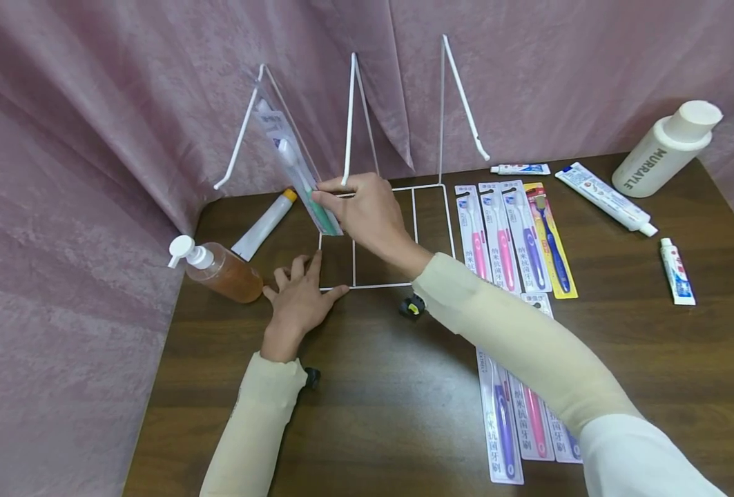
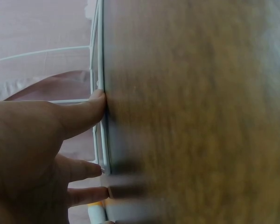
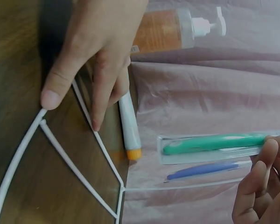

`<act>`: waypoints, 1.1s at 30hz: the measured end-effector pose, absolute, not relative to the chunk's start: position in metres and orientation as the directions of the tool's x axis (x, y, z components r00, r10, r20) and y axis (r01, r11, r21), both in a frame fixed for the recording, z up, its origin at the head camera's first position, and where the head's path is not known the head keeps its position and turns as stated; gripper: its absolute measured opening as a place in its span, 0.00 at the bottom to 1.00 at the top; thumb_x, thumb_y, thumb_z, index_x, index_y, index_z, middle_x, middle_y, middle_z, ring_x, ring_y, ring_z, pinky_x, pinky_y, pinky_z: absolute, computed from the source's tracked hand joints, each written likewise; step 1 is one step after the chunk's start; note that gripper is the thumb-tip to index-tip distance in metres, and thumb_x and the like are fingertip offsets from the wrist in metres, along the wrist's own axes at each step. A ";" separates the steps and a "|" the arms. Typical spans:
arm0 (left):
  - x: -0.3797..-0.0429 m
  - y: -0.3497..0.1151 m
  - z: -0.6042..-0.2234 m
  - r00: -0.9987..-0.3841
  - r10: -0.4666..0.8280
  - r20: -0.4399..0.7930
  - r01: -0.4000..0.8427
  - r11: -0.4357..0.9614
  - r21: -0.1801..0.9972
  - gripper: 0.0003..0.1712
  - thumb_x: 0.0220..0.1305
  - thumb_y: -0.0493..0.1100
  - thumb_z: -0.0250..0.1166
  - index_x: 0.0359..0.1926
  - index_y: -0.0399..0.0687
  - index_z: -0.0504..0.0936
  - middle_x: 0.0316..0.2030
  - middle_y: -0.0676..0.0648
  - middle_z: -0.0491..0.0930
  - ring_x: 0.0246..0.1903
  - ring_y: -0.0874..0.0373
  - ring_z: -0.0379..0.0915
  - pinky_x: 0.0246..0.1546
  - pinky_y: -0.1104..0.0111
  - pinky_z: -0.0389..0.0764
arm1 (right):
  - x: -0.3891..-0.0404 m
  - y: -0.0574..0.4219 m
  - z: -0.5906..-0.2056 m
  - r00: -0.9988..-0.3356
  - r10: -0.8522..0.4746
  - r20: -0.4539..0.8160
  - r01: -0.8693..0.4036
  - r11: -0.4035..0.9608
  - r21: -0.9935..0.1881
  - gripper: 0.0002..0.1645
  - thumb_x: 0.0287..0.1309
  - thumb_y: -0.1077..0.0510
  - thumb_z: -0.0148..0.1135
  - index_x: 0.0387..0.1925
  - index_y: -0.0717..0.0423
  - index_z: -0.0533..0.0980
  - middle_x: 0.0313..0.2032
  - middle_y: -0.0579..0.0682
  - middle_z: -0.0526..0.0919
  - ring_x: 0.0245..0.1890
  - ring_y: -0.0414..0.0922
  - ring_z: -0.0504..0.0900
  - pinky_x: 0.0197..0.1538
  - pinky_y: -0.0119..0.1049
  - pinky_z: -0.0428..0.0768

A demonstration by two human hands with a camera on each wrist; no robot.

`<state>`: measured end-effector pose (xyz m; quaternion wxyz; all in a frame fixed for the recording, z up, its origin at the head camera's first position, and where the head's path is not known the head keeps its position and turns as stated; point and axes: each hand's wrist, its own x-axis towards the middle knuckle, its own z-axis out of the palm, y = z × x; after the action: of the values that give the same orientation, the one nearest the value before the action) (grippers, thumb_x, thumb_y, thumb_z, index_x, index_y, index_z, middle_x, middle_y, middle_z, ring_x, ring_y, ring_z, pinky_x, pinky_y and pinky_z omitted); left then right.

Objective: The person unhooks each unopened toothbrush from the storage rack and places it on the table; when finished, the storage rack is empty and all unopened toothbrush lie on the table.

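Observation:
My right hand (image 1: 369,214) pinches a packaged green toothbrush (image 3: 214,143) by its edge, the pack standing tilted beside the left prong of a white wire rack (image 1: 416,235). Behind it in the right wrist view, a second packaged toothbrush with a blue handle (image 3: 203,170) hangs near the rack's upright wire. My left hand (image 1: 298,297) lies with fingers spread at the near left corner of the rack's base. In the left wrist view its thumb (image 2: 86,112) presses on the base wire.
A pump bottle (image 1: 226,273) and a yellow-capped tube (image 1: 264,226) lie left. Several packaged toothbrushes (image 1: 500,238) lie in rows right of the rack, partly under my right arm. Farther right are toothpaste tubes (image 1: 605,199) and a white bottle (image 1: 665,152). A pink curtain (image 1: 528,76) hangs behind.

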<state>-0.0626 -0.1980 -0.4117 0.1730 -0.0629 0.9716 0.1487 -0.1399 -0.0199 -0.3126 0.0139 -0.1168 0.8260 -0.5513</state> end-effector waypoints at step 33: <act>-0.063 -0.198 -0.413 -0.935 -0.069 -0.349 -0.177 0.941 0.288 0.58 0.81 0.70 0.66 0.95 0.51 0.50 0.90 0.35 0.50 0.83 0.21 0.45 0.80 0.13 0.42 | -0.084 0.113 -0.351 -0.991 -0.117 -0.064 0.031 0.265 -0.964 0.14 0.74 0.53 0.78 0.53 0.58 0.95 0.18 0.43 0.86 0.17 0.35 0.80 0.23 0.30 0.70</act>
<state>-0.0627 -0.1984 -0.4133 0.1691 -0.0636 0.9705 0.1596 -0.0841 0.1125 -0.3511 0.0613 -0.0273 0.7929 -0.6056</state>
